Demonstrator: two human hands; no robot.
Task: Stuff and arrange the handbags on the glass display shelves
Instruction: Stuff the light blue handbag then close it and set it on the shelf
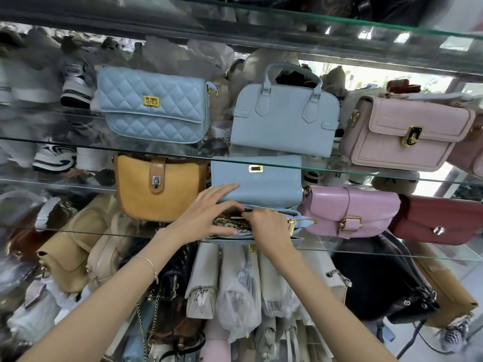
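A light blue handbag (257,182) with a gold clasp sits on the middle glass shelf (392,253), its flap raised and its zipped top open. A gold chain (230,222) lies inside the opening. My left hand (206,212) holds the near left edge of the opening, fingers spread over the flap and thumb below. My right hand (266,223) has its fingers tucked into the opening at the zip edge.
On the same shelf stand a mustard bag (159,186) to the left, a pink bag (350,210) and a dark red bag (441,222) to the right. The shelf above carries a quilted blue bag (154,105), a blue tote (285,118) and a pink bag (405,131). Several bags crowd the shelf below.
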